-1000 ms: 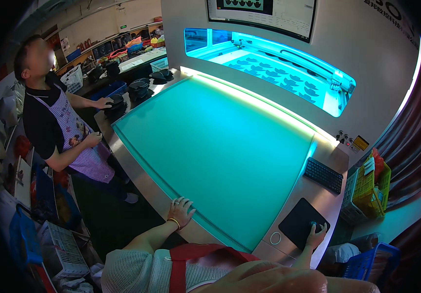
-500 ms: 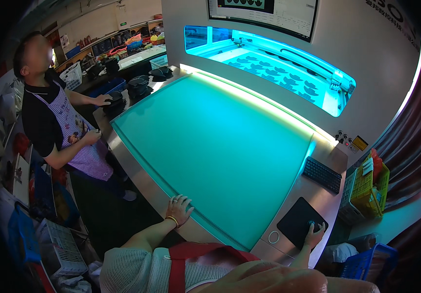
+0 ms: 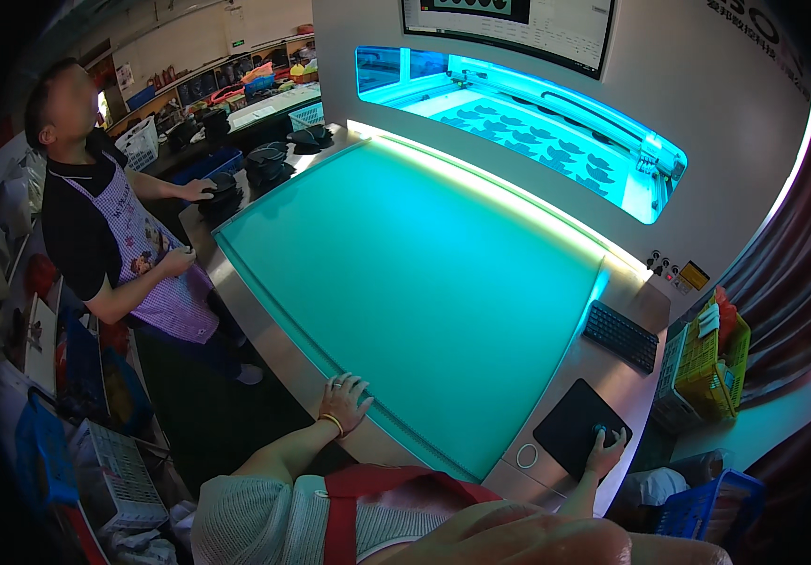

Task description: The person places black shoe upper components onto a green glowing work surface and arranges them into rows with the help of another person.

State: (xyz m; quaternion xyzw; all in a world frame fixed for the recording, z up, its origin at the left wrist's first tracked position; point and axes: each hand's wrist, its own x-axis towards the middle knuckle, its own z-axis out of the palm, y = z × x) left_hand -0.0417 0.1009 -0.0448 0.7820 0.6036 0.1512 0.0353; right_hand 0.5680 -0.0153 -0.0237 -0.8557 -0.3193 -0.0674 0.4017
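Note:
My left hand (image 3: 345, 401) lies flat on the near edge of a flat green-lit work surface (image 3: 415, 292), fingers spread, a ring and a yellow bracelet on it. It holds nothing. At the right front corner, my right hand (image 3: 605, 452) is curled over a small dark computer mouse (image 3: 599, 430), mostly hidden beneath the fingers. The mouse sits on a black mouse pad (image 3: 570, 428). A black keyboard (image 3: 621, 336) lies beyond the pad on the metal table border.
Behind the surface stands a large machine with a blue-lit window (image 3: 518, 141) showing dark cut shapes, below a monitor (image 3: 556, 28). At left, a co-worker (image 3: 132, 226) touches stacked black pieces (image 3: 224, 193). Yellow (image 3: 706, 377) and blue crates (image 3: 716, 504) stand at right.

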